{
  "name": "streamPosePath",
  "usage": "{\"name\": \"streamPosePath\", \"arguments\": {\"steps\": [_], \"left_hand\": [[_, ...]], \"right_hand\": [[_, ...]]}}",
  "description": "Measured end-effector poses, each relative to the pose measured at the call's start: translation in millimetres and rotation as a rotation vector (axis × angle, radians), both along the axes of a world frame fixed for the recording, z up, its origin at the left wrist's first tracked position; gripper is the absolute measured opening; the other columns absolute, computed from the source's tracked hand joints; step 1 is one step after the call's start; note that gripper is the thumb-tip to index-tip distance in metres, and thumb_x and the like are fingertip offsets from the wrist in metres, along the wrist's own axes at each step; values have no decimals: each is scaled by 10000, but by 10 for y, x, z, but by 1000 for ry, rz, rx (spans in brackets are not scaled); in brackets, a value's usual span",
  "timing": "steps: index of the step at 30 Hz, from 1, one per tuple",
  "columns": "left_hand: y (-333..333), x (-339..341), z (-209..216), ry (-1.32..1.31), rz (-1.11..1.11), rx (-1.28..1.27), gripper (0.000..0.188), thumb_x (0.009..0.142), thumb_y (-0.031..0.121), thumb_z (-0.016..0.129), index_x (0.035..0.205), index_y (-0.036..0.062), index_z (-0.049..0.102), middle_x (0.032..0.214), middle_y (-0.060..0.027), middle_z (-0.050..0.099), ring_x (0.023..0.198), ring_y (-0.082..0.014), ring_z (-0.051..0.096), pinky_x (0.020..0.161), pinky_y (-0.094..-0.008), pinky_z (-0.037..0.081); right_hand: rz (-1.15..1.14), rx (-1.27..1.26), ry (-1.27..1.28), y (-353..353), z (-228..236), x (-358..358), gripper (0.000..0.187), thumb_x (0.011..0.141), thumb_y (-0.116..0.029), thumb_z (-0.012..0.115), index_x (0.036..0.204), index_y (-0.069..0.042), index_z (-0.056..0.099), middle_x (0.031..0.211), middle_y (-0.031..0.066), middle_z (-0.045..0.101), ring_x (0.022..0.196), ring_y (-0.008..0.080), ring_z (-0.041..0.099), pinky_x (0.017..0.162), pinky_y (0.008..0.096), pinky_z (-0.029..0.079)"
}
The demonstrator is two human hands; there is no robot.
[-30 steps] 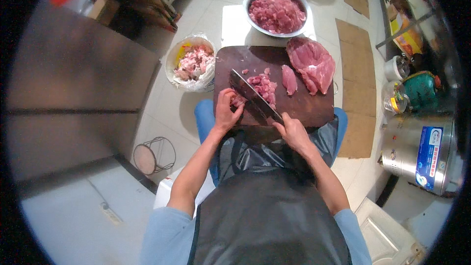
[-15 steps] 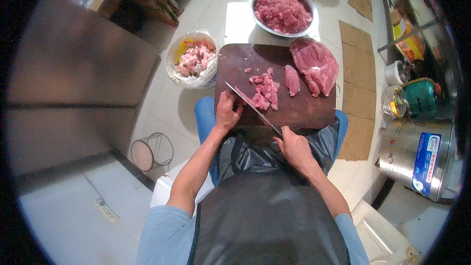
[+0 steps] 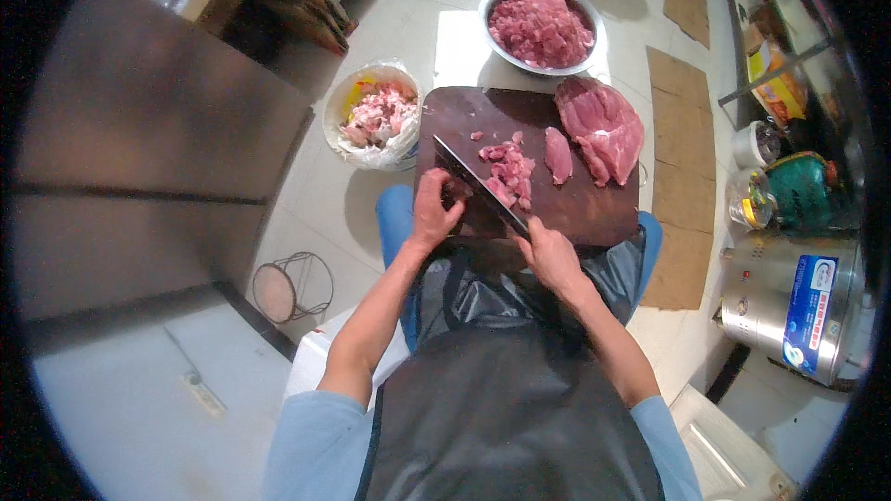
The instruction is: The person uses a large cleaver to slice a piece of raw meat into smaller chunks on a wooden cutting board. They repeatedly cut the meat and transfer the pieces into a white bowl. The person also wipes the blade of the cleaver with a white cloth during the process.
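Note:
My right hand [image 3: 552,255] is closed round the handle of a knife [image 3: 478,187]. The long blade slants up and left across the dark brown cutting board [image 3: 594,211], its broad face showing. Beside the blade, my left hand [image 3: 433,211] rests at the board's left edge with fingers curled; whatever lies under them is hidden. Small chopped pieces of meat [image 3: 509,172] are heaped right of the blade. Farther right lie a narrow strip of meat [image 3: 558,156] and a large slab of raw meat [image 3: 603,130].
Beyond the board, a metal bowl [image 3: 484,19] full of cut meat stands on a white surface. Left of the board is a bag-lined bucket [image 3: 334,139] with pale trimmings. A round stool [image 3: 275,293] is at lower left; cardboard [image 3: 682,176] covers floor at right, near a steel appliance [image 3: 766,301].
The knife blade has turned from nearly edge-on to showing its broad side. My left hand stays at the board's left edge, fingers curled. The whole view has shifted slightly.

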State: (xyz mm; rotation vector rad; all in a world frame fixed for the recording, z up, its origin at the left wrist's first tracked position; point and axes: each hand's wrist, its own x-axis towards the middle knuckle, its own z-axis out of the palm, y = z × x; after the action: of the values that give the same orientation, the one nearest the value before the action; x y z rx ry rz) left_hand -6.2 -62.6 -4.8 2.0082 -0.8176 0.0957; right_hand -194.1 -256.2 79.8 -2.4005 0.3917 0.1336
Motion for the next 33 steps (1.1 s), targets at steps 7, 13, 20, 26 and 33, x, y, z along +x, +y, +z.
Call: {"name": "streamPosePath", "arguments": {"steps": [7,13,20,26,33], "left_hand": [[-6,-23,119,-90,-49,37,305,760,26,767,1035,4,637,1152,-181,606,1109,-392,585,974,-471,492],[34,-51,113,-29,-21,26,247,774,-13,752,1010,3,678,1086,-168,645,1032,-383,613,889,-462,523],[-38,-22,188,-100,-89,13,279,779,14,770,1044,-1,683,1123,-169,672,1067,-389,635,911,-458,542],[61,-13,78,-122,-62,115,305,785,43,779,1060,4,655,1115,-180,656,1077,-404,625,935,-460,535],[19,-107,240,-102,-93,43,387,747,55,798,1092,23,626,1212,-172,595,1139,-382,593,998,-451,496]], "right_hand": [[-15,-20,-53,75,204,-348,302,991,-238,706,1062,-6,526,803,276,691,748,498,689,632,563,552],[56,-49,-22,142,321,-305,301,988,-227,705,1058,5,526,831,286,697,777,501,697,643,571,558],[20,-17,-55,272,-12,442,309,997,-241,674,1099,13,531,817,279,707,771,505,701,667,581,571],[9,21,-24,156,46,385,358,1003,-275,673,1165,9,526,819,305,702,809,512,700,685,589,557],[-34,66,14,-113,-22,-379,309,1010,-269,681,1080,-11,526,811,304,686,797,524,678,673,609,515]]}}
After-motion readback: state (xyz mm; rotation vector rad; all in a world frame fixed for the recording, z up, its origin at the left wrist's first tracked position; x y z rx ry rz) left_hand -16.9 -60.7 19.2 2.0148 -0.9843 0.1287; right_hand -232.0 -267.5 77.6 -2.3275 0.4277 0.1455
